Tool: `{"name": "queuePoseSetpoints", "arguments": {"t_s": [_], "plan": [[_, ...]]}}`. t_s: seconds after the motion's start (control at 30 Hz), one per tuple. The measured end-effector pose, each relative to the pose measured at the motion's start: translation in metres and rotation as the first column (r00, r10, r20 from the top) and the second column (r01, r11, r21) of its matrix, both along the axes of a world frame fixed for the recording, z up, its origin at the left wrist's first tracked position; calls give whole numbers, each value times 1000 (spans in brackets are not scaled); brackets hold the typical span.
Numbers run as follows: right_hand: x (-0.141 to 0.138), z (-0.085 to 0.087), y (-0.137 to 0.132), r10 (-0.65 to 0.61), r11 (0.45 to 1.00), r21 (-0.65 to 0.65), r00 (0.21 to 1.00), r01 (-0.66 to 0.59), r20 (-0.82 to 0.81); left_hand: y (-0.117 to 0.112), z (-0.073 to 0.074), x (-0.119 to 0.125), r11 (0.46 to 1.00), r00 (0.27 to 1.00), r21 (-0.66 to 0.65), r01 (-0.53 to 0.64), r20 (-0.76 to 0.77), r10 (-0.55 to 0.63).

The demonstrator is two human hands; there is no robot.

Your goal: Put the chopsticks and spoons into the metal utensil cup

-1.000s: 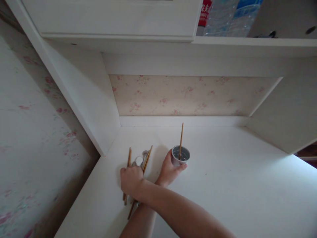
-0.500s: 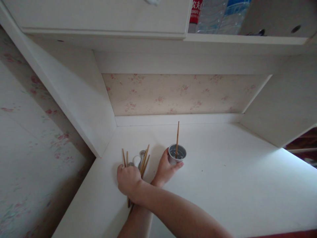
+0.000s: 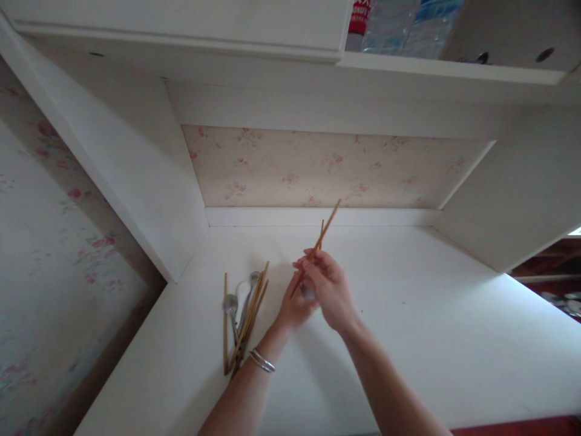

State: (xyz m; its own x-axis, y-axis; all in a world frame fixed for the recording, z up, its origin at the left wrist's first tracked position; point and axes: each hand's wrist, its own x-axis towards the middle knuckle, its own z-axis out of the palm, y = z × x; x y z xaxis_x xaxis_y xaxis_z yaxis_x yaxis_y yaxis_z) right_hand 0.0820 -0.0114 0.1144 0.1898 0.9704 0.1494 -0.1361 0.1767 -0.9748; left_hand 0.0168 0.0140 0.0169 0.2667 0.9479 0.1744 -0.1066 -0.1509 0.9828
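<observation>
My right hand [image 3: 331,287] hovers over a small grey cup [image 3: 309,294] and pinches a wooden chopstick [image 3: 327,225] that slants up to the right. A second chopstick [image 3: 322,228] stands behind it, its lower end hidden by my fingers. My left hand [image 3: 293,309], with bangles at the wrist, is wrapped round the cup from the left; the cup is mostly hidden by both hands. A pile of chopsticks and metal spoons [image 3: 240,315] lies on the white desk [image 3: 408,339] just left of my left hand.
White shelving walls in the desk on the left [image 3: 149,181] and right [image 3: 508,200], with floral wallpaper [image 3: 318,169] at the back. Water bottles [image 3: 399,24] stand on the shelf above. The desk's front edge runs along the bottom right.
My right hand left the pile on the left, uncrossed from over my left arm, and came to the cup carrying a chopstick. My left hand stayed on the cup.
</observation>
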Motion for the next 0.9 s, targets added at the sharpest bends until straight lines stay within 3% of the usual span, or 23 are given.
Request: {"name": "queuePoseSetpoints", "arguments": {"t_s": [0.13,0.3,0.5,0.77,0.9], "plan": [[55,15,18,-179,983,25,981,181,-80,2,-2,4,998,994,40,49,99,-53],[90,-8,42,-286,958,24,949,285,137,0,1,3,1000,999,29,-11,41,10],[93,-40,48,-236,968,26,877,248,418,0,1,4,1000,1000,-4,-17,22,17],[89,-46,46,-157,987,90,665,133,730,4,-7,7,999,999,4,-41,10,41],[89,-50,44,-118,993,88,629,79,768,5,-8,7,999,999,-10,-43,3,43]]}}
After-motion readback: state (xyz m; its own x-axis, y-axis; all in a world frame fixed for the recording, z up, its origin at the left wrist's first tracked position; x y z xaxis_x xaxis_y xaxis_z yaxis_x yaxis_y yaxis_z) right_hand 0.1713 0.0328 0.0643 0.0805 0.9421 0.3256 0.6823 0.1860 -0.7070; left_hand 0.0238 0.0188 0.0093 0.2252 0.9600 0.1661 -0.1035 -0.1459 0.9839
